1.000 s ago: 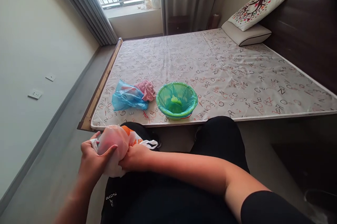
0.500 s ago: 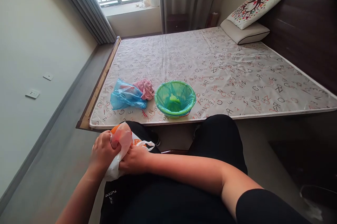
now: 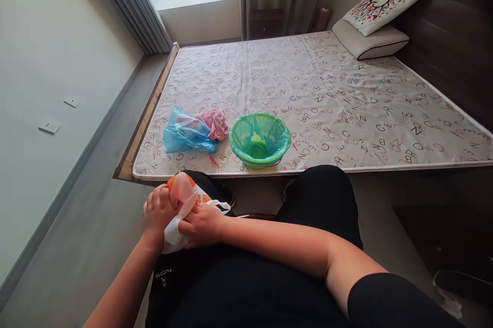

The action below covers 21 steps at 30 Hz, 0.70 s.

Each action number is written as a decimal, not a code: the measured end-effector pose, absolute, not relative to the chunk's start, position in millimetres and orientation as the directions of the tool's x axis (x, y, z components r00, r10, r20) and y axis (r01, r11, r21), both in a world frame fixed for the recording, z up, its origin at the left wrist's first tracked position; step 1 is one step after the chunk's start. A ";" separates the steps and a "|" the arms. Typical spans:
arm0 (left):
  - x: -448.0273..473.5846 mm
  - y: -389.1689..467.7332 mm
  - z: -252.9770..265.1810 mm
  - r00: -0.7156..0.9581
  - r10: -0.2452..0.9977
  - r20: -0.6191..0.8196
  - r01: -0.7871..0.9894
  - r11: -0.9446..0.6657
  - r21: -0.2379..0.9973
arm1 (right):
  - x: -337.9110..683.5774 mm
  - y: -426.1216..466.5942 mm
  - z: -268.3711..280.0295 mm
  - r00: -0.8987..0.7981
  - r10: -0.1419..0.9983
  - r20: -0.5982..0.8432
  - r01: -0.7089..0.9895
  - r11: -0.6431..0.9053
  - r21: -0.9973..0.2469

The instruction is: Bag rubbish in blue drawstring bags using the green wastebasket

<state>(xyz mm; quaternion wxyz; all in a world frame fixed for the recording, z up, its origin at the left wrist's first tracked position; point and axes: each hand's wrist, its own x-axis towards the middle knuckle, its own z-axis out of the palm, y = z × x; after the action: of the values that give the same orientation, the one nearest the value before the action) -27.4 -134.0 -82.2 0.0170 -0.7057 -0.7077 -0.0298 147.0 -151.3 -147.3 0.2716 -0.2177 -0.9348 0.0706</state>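
Over my left thigh I hold a white plastic bag (image 3: 175, 234) with orange printing. My left hand (image 3: 157, 210) is closed on its left side, next to an orange and pinkish part. From the right, my right hand (image 3: 204, 224) grips the same bag, its fingers partly hidden by the plastic. The bag's handle loop sticks out beyond my right wrist. What the bag contains, I cannot make out. Ahead on the mattress stands a green basket (image 3: 260, 138) lined with a bluish see-through bag. Left of it lie a blue plastic bag (image 3: 188, 135) and a crumpled pink cloth (image 3: 216, 123).
The letter-printed mattress (image 3: 285, 76) spans the area before my knees, with a wooden bed frame edge (image 3: 148, 112) along its left. A tree-print cushion (image 3: 389, 2) leans on a pale pillow (image 3: 372, 41) at the far right. Wall sockets (image 3: 49, 126) are at left.
My view has tilted and shifted slightly, so the bed items sit a little higher. Both hands keep hold of the white bag, which has turned slightly and shows more of its orange printing.
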 end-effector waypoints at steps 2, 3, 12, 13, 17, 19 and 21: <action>-24.4 -134.6 -81.4 -0.003 0.999 0.052 1.000 0.004 -0.015 | 147.3 -151.5 -150.1 -0.752 0.456 0.477 0.373 0.890 -0.263; -22.6 -134.7 -80.3 -0.004 0.999 0.039 1.000 0.005 -0.030 | 147.6 -151.4 -150.9 -0.751 0.459 0.475 0.374 0.888 -0.268; -11.2 -137.1 -76.3 0.049 0.998 -0.040 0.990 -0.054 -0.131 | 160.5 -146.5 -147.6 -0.774 0.437 0.458 0.332 0.896 -0.295; -10.7 -137.0 -77.3 0.060 0.997 -0.054 0.986 -0.068 -0.154 | 161.3 -146.5 -148.8 -0.766 0.446 0.462 0.334 0.891 -0.308; -14.3 -136.8 -85.0 0.092 0.992 -0.083 0.971 -0.108 -0.213 | 167.0 -147.5 -147.1 -0.734 0.488 0.473 0.343 0.866 -0.363; -19.1 -139.3 -90.9 0.117 0.989 -0.092 0.971 -0.133 -0.197 | 174.8 -146.7 -135.5 -0.747 0.481 0.459 0.320 0.865 -0.386; -23.3 -144.0 -97.0 0.133 0.985 -0.107 0.976 -0.149 -0.161 | 185.6 -143.0 -115.5 -0.769 0.460 0.444 0.282 0.867 -0.410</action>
<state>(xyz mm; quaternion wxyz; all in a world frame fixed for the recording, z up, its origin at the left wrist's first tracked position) -23.3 -144.0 -97.0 0.0260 -0.7522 -0.6517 0.0938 185.6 -143.0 -115.5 0.2747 -0.2003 -0.9264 0.1619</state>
